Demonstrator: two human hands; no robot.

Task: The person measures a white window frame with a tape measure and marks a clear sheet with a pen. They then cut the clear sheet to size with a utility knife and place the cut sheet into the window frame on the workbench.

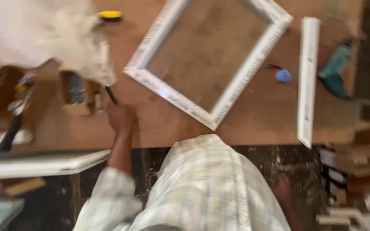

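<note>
Brown board tabletop [172, 128] fills my view, blurry, with dusty dark floor [258, 158] along its near edge. Left hand [120, 116] is out on the near-left part of the table, fingers curled around a thin dark tool [110, 94], maybe a pen or a bit, I can't tell which; its long axis runs slantwise, free tip pointing away to the far left, toward the small open box [79, 92] just beside it. Grip looks closed on that tool, held low near the wood, I'd judge for steadiness. Right hand I can't see at all, it's hidden somewhere past my checked shirt [206, 184]. White frame [206, 60] lies flat in the middle of the table, turned like a diamond, one corner pointing at me near the table edge, well apart from my left hand. Lying flat like that, all four sides are supported. To the right, a loose white strip [308, 79] lies lengthwise near to far, its near end overhanging the edge. Between frame and strip sits a small blue disc [283, 75]. Teal power drill [337, 68] rests far right. Pale crumpled sheet [43, 34] covers the far-left corner, a yellow object [110, 15] beyond it. Another white panel [39, 164] sits lower left, off the table.
</note>
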